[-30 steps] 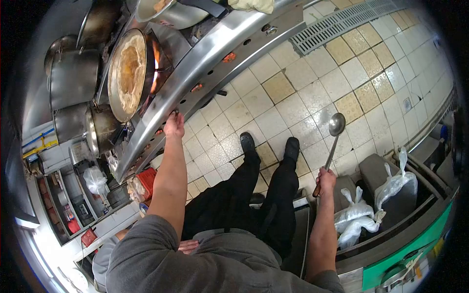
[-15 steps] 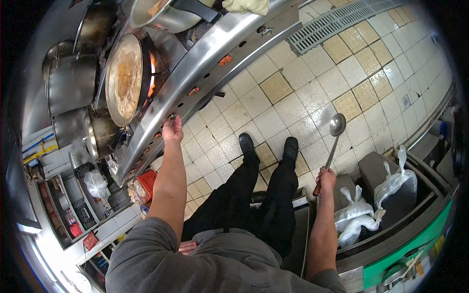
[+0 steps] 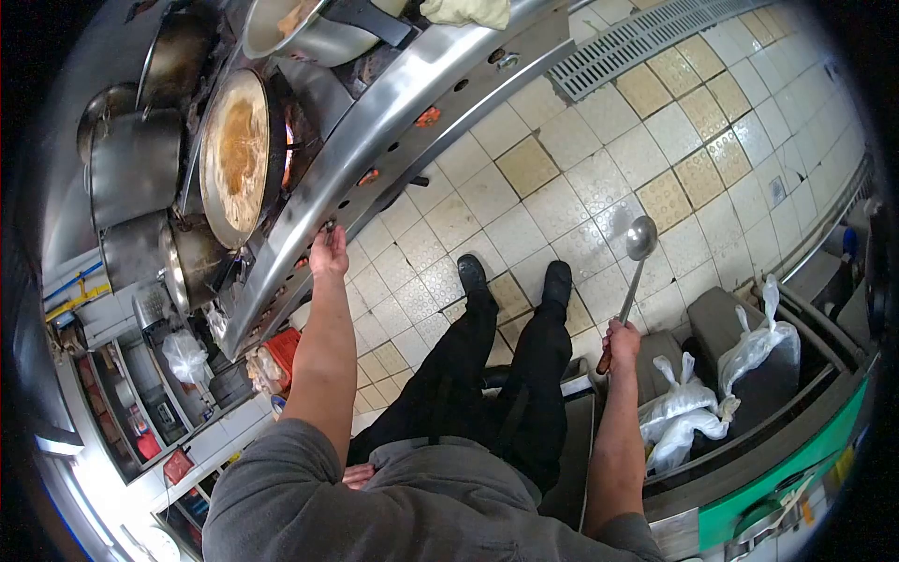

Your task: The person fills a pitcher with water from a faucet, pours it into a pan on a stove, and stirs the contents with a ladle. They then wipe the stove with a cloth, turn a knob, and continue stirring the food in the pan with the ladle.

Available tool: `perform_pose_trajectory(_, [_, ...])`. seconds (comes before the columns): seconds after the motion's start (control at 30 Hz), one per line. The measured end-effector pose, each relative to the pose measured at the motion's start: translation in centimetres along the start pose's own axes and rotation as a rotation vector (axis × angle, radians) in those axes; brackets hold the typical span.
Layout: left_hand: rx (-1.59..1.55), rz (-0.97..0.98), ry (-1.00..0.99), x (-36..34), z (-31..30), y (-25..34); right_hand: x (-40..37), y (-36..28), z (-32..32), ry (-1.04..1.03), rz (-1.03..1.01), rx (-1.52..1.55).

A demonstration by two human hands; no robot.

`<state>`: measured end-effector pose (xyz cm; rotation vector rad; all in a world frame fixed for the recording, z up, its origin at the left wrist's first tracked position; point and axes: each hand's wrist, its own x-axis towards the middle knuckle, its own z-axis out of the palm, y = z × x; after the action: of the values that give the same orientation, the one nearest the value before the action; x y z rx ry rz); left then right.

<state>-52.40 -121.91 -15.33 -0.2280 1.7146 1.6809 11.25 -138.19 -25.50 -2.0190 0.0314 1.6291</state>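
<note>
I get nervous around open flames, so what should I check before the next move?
1. Ladle held in the right hand: ok.
2. Left hand out of the flame: ok, it is at the stove's front edge.
3. Cloth away from the visible flame: ok.
4. Flame out: not ok, it burns by the wok.
5. Floor dry: cannot tell, some tiles shine.

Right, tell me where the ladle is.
Head view, right side: the ladle is in the right hand, held above the floor tiles, near the tied plastic bags.
</note>
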Motion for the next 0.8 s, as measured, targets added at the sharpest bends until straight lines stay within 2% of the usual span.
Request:
perform_pose_trajectory(0.4, [0.023, -0.023, 0.009, -0.2, 0.6, 0.4, -0.3, -0.3, -0.6, 0.023, -0.048, -0.077])
perform_pose_trajectory(0.53, [0.124, -0.114, 0.052, -2.6, 0.5, 1.3, -4.9, -1.6, -0.6, 0.013, -0.093, -0.170])
perform_pose_trajectory(0.6, [0.139, -0.295, -0.090, 0.6, -4.3, 1.4, -8.5, -2.5, -0.9, -0.018, -0.142, -0.249])
perform_pose_trajectory(0.67, [0.150, -0.298, 0.057, -1.7, -6.3, 1.8, -13.4, -4.0, -0.9, -0.065, -0.178, -0.325])
perform_pose_trajectory(0.8, [0.297, -0.372, 0.149, -3.8, -14.6, 4.3, -22.6, -6.6, -0.5, -0.165, -0.235, -0.452])
